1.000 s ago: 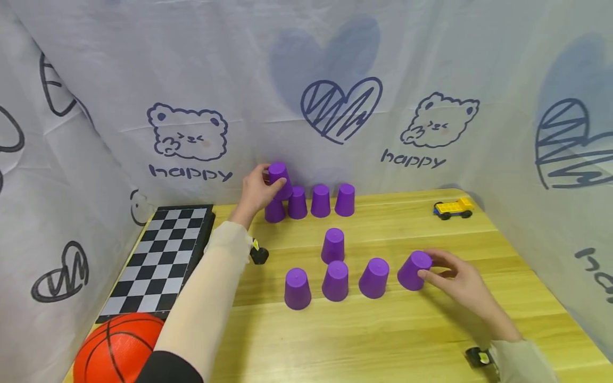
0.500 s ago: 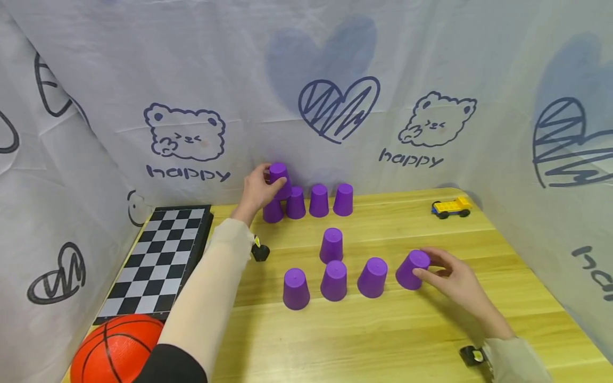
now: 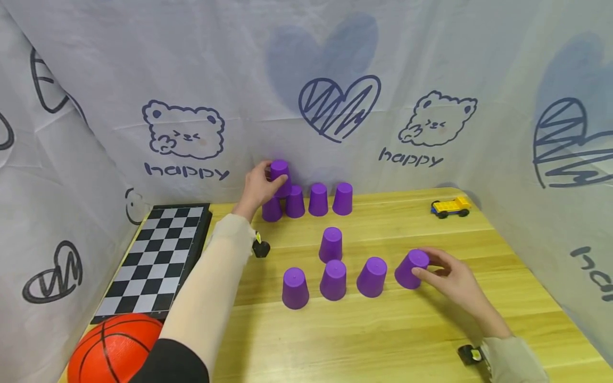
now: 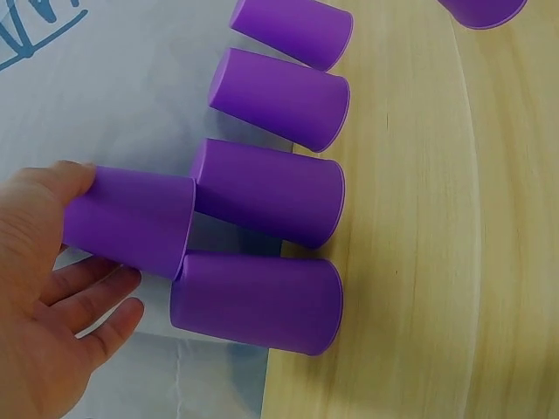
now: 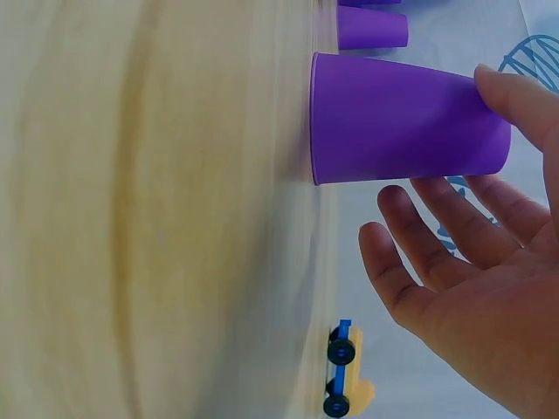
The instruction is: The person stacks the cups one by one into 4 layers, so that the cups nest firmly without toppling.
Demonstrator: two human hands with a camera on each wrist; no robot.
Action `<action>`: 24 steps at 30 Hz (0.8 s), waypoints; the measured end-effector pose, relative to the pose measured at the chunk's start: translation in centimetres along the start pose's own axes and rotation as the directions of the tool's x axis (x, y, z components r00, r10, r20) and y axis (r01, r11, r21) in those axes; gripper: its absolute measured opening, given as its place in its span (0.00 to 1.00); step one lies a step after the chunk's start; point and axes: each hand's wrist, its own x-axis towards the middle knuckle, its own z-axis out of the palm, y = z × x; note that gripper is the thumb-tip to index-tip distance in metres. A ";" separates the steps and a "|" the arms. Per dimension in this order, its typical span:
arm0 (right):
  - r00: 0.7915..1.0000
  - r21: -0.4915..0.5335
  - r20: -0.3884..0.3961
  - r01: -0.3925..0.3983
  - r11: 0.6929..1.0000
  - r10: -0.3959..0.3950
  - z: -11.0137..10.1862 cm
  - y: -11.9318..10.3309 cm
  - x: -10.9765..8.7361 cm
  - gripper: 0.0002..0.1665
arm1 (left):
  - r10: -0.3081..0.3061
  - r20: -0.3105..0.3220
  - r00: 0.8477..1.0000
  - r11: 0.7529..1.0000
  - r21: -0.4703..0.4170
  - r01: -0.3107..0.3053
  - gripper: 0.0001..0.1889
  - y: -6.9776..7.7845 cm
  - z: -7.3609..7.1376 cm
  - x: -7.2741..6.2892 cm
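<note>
Near the back, my left hand (image 3: 258, 189) grips an upside-down purple cup (image 4: 131, 218) between thumb and fingers. Its rim bridges the tops of two cups at the left end of the back row, the end cup (image 4: 258, 301) and its neighbour (image 4: 271, 192). At the front right, my right hand (image 3: 455, 279) holds another inverted purple cup (image 5: 406, 122) by thumb and fingers; it stands on the table at the row's right end. Beside it in that front row are a cup (image 3: 371, 277), a middle cup (image 3: 333, 280) and a left cup (image 3: 295, 288).
A lone purple cup (image 3: 331, 245) stands between the rows. Two more back-row cups, one (image 3: 318, 200) and another (image 3: 342, 199), stand rightward. A checkered board (image 3: 155, 255) and an orange basketball (image 3: 115, 348) lie left; a yellow toy truck (image 3: 450, 207) sits back right on the wooden table (image 3: 311, 346).
The cup in my left hand has shifted slightly right over the back row. My right hand still holds its cup in the same place. The head view has drifted a little.
</note>
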 end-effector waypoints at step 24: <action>1.000 0.005 0.011 0.000 1.000 0.000 0.1 -0.5 0.6 0.31 | -0.031 0.012 0.999 0.997 -0.063 0.032 0.39 0.0 -1.5 -1.2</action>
